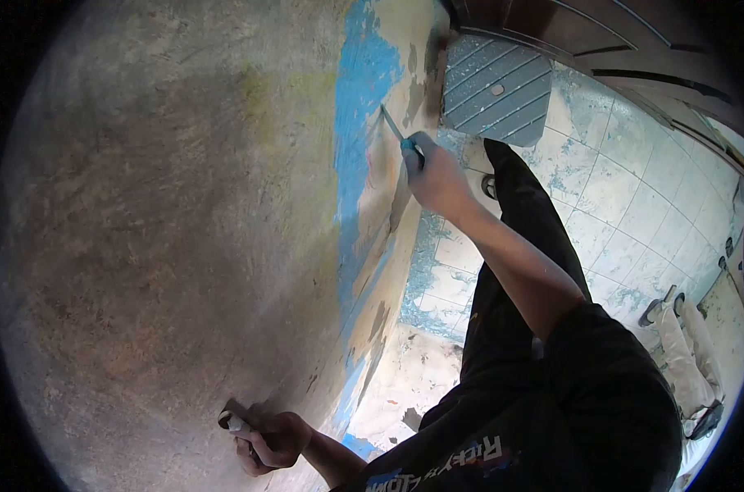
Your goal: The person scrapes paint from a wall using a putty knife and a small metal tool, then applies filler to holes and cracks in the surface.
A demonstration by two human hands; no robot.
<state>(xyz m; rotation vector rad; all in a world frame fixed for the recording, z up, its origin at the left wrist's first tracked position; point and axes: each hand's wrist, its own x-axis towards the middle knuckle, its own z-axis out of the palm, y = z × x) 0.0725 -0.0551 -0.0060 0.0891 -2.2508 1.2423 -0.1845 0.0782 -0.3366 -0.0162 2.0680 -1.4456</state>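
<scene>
My right hand (437,176) is closed around the teal and dark handle of a scraper (394,126). Its thin metal blade, seen nearly edge-on, meets the wall (167,205) at a blue paint patch (364,123). Pale bare plaster shows beside that patch. Lower on the left, my left hand (273,443) is against the grey, mottled part of the wall. Its fingers are curled around a small pale thing with a dark round end (231,420), whose kind I cannot make out.
A grey ridged step stool (499,86) stands by the wall near my foot. Pale floor tiles (642,172) carry blue flakes and smears. Dark wooden panelling (544,29) runs along the top. Cream cloth, perhaps trousers (687,361), shows at the right edge.
</scene>
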